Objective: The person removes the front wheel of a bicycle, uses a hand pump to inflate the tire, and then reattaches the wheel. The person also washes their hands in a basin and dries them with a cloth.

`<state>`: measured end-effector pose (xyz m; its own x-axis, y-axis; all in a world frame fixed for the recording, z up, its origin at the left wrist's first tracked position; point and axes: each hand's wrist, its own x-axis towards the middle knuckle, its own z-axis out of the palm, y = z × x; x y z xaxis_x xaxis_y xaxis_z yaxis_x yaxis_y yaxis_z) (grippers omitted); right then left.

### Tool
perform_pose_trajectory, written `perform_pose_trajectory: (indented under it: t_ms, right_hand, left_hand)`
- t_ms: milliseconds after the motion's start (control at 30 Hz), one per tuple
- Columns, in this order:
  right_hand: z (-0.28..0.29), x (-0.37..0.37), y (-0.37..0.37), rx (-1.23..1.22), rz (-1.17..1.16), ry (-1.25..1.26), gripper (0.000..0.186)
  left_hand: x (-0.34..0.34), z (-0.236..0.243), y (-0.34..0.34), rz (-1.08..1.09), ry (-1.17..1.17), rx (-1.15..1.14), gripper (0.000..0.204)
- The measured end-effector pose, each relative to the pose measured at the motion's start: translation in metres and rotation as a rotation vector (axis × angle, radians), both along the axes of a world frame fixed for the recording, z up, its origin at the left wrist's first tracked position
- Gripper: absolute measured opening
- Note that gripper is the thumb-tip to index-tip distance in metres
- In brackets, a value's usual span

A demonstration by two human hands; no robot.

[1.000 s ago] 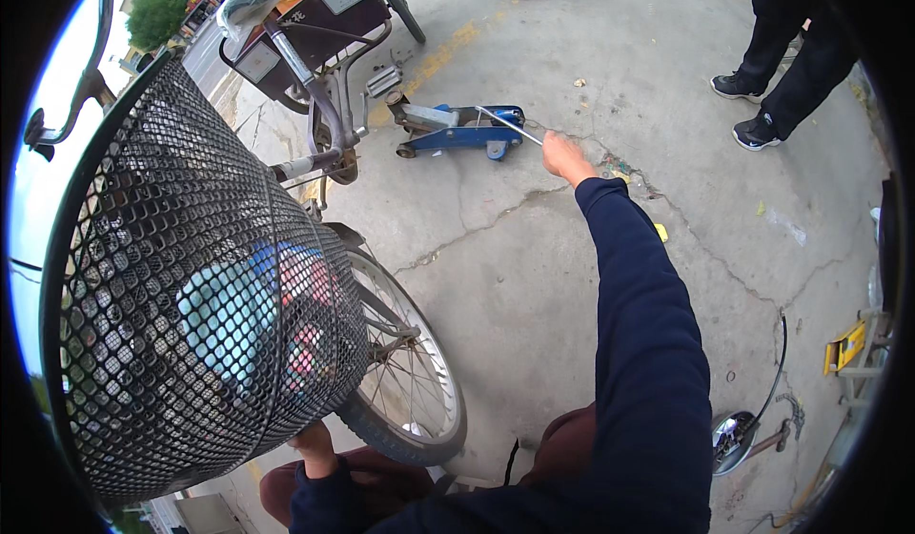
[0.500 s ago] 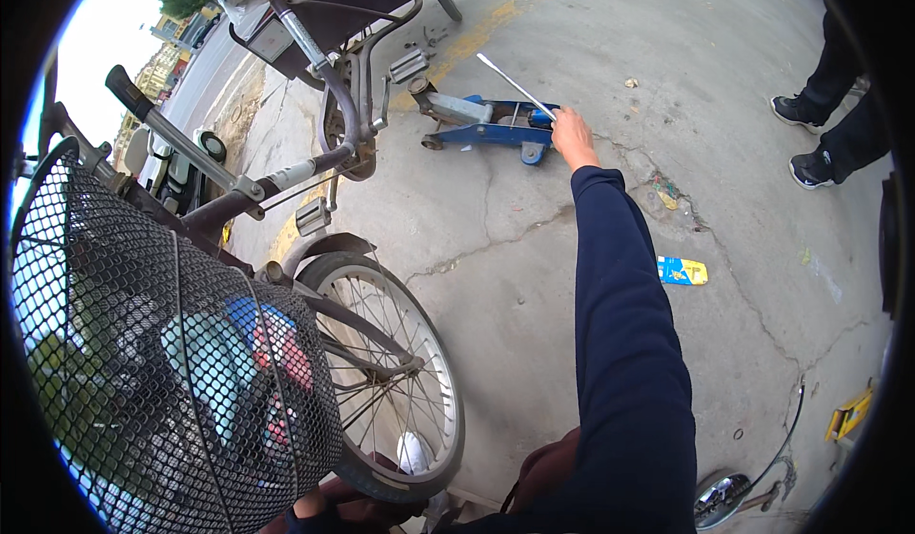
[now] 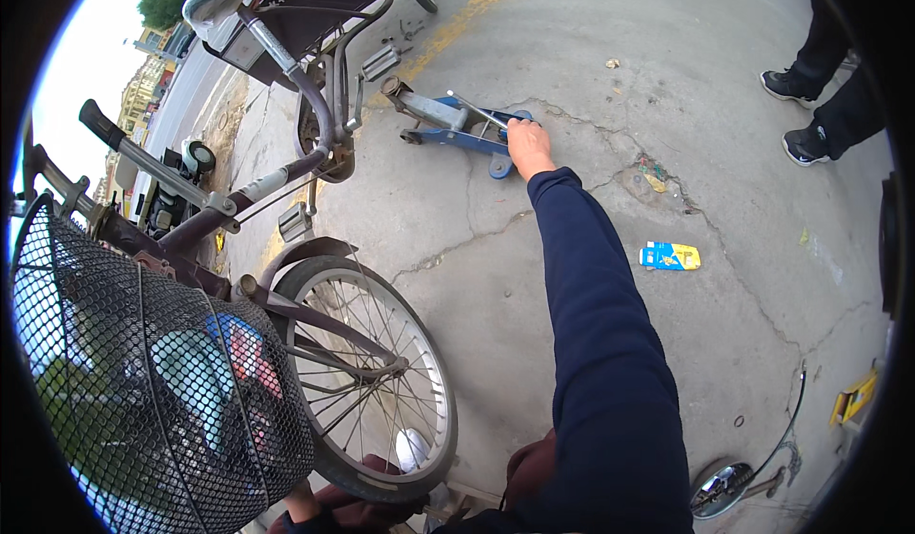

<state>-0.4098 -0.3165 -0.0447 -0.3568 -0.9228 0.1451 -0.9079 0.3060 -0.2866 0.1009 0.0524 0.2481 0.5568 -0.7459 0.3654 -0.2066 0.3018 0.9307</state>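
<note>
My right hand (image 3: 530, 145) is closed around a silver metal rod (image 3: 478, 110), at the near end of a blue floor jack (image 3: 465, 139). The rod slants over the jack's body, its free end toward the grey lifting arm (image 3: 424, 107). The jack lies low on the concrete, beside a tricycle (image 3: 315, 157) with a dark frame. Of my left hand (image 3: 301, 503), only a bit near the wrist shows, below the tricycle's black mesh basket (image 3: 162, 372); its fingers are hidden.
The tricycle's front wheel (image 3: 367, 381) stands close on my left. A blue and yellow packet (image 3: 670, 256) lies on the cracked concrete. At lower right are a round mirror (image 3: 720, 488) and a yellow object (image 3: 853, 397). Another person's shoes (image 3: 808, 143) stand at far right.
My right hand has moved left and slightly toward me in the view, still gripping the rod. The rod now lies lower over the jack. The whole view has shifted a little.
</note>
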Motion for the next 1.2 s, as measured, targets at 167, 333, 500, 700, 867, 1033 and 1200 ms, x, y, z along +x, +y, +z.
perform_pose_trajectory:
  t_ms: [167, 333, 500, 700, 867, 1033, 1200]
  right_hand:
    - [-0.002, 0.016, 0.092, -0.129, 0.114, 0.003, 0.014]
    - [0.012, -0.004, 0.201, -0.043, 0.131, -0.004, 0.012]
    - [0.037, -0.047, 0.337, 0.035, 0.073, -0.053, 0.011]
    - [0.075, -0.08, 0.515, 0.149, -0.109, -0.055, 0.012]
    - [0.1, -0.087, 0.671, 0.25, -0.382, -0.004, 0.013]
    - [0.092, -0.027, 0.839, 0.006, -0.866, -0.311, 0.021]
    - [0.035, 0.122, 0.917, -0.124, -1.28, -0.842, 0.029]
  left_hand:
    - [-0.019, 0.003, 0.002, 0.002, 0.067, -0.045, 0.105]
    - [0.006, -0.007, 0.005, -0.192, -0.067, -0.066, 0.109]
    - [0.045, -0.019, -0.005, -0.465, -0.228, 0.019, 0.097]
    - [0.017, -0.011, -0.011, -0.475, -0.344, -0.018, 0.073]
    - [-0.015, 0.021, 0.0, -0.558, -0.388, 0.048, 0.057]
    - [-0.048, 0.034, 0.017, -0.668, -0.337, 0.054, 0.042]
    - [-0.07, 0.038, 0.018, -0.66, -0.408, 0.045, 0.042]
